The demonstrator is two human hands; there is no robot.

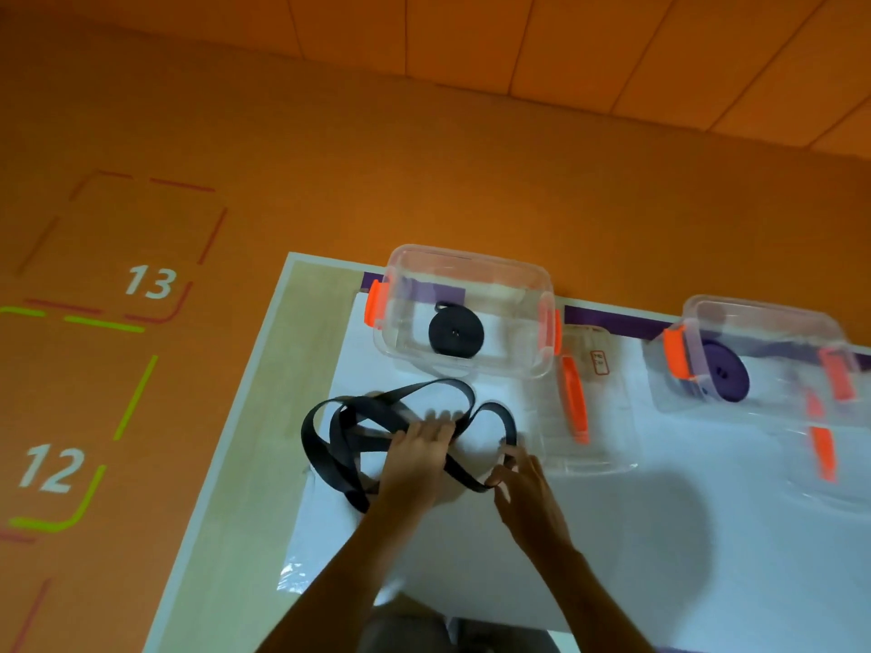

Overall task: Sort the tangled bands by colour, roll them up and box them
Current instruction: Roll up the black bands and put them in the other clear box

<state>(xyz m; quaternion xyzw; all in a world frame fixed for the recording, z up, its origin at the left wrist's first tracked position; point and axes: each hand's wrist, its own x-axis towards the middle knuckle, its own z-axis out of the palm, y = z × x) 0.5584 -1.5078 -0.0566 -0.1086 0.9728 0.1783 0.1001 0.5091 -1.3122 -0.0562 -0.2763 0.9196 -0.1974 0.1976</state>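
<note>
The left hand (417,452) lies flat, fingers straight, pressing the black band (340,447), the right hand (528,487) pinches a strand beside it, box (466,262) beyond both.

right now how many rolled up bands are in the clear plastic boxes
2: a black rolled band in the left clear plastic box with orange latches, a purple rolled band in the right clear box. None seems hidden.

My only camera rides on my head, facing forward and steeply down, close above my left hand (419,457) and right hand (528,492) toward six o'clock. The table (264,369) spreads toward three, the floor (165,134) toward nine.
</note>
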